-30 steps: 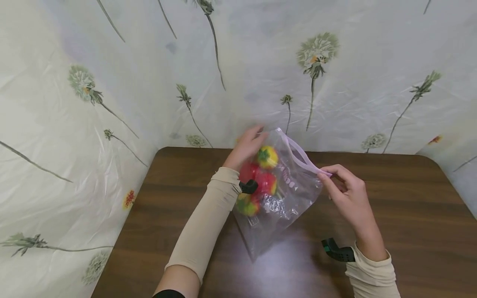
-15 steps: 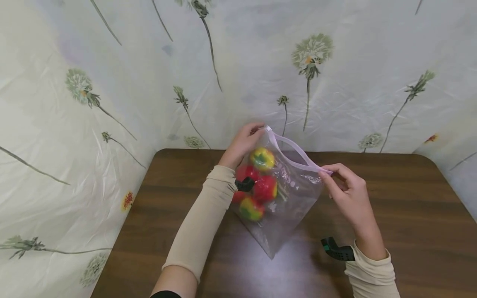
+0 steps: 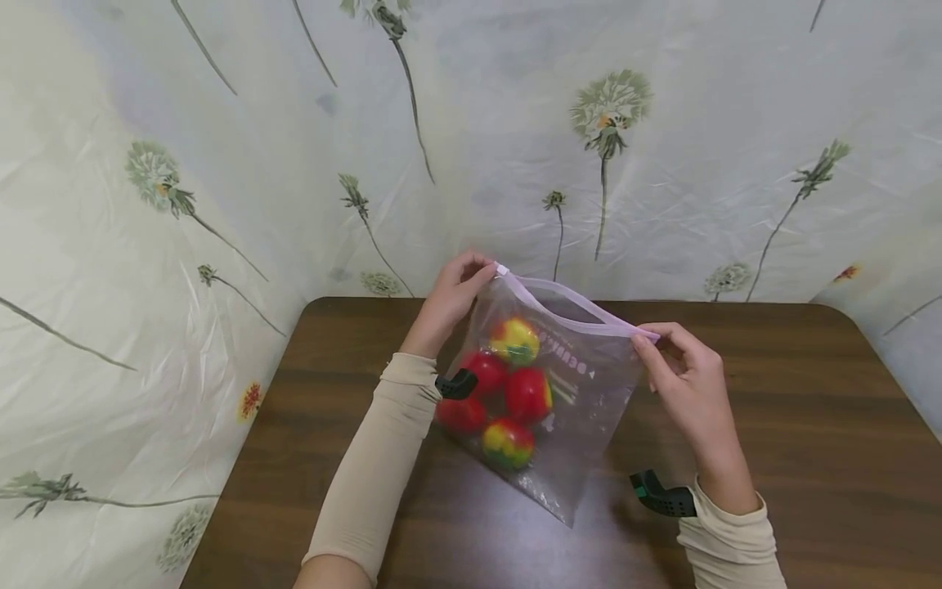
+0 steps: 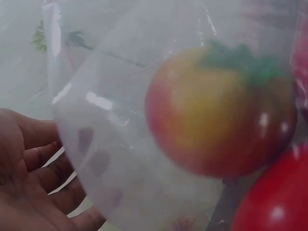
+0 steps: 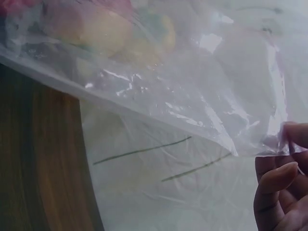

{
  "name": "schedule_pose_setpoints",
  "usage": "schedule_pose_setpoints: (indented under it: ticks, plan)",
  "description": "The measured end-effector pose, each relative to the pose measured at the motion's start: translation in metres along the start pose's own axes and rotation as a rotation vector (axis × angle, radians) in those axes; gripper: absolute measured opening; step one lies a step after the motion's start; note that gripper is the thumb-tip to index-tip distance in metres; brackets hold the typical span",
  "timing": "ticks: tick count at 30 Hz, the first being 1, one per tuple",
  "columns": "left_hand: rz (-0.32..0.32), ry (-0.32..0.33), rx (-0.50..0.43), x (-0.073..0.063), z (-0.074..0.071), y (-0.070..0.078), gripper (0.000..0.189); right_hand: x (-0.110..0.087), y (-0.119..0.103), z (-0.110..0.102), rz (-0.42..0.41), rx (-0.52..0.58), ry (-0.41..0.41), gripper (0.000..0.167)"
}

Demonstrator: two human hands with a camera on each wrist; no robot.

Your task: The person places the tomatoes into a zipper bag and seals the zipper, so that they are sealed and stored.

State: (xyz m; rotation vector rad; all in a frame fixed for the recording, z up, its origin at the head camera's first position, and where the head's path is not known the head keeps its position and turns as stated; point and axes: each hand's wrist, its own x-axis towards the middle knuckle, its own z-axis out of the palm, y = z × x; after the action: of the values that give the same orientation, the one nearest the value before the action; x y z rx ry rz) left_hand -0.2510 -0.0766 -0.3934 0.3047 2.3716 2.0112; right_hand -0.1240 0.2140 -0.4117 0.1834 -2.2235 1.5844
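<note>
A clear zip bag (image 3: 589, 409) with a lilac zip strip hangs tilted between both hands, its mouth gaping along the top. Inside lie several round red-and-yellow fruits (image 3: 528, 395); one fruit (image 4: 219, 113) shows a green leafy top in the left wrist view. My left hand (image 3: 450, 294) pinches the far left corner, right at the white slider (image 3: 502, 270). With thumb and forefinger, my right hand (image 3: 688, 376) pinches the opposite end of the zip strip. In the right wrist view the bag's corner runs into the fingertips (image 5: 296, 134).
A dark brown wooden table (image 3: 809, 425) with rounded far corners lies below the bag. Behind it and to the left hangs pale sheeting (image 3: 471, 147) printed with dandelions. A black wrist mount (image 3: 666, 496) sits at the right sleeve, another mount (image 3: 458, 384) at the left.
The left hand has moved from behind the bag's side onto its slider corner, then left and down, drawing the mouth wider. The fruits have shifted lower left; the right hand has barely moved.
</note>
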Motion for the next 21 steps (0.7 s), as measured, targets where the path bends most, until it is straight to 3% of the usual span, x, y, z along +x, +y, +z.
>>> schedule_pose_setpoints:
  ticks: [5,12,16,21]
  plan:
    - [-0.011,0.032,-0.068,-0.012,-0.009,-0.005,0.014,-0.001,-0.001,0.001,0.039,-0.001,0.022,0.012]
    - [0.02,0.069,-0.103,-0.036,-0.015,-0.01,0.014,-0.001,0.0,0.002,0.104,0.012,0.075,0.015]
    - [0.059,0.126,-0.106,-0.054,-0.018,-0.014,0.015,0.0,0.001,0.004,0.144,0.009,0.102,0.016]
    - [0.063,0.199,-0.112,-0.075,-0.02,-0.017,0.015,-0.001,0.003,0.006,0.171,0.011,0.096,0.018]
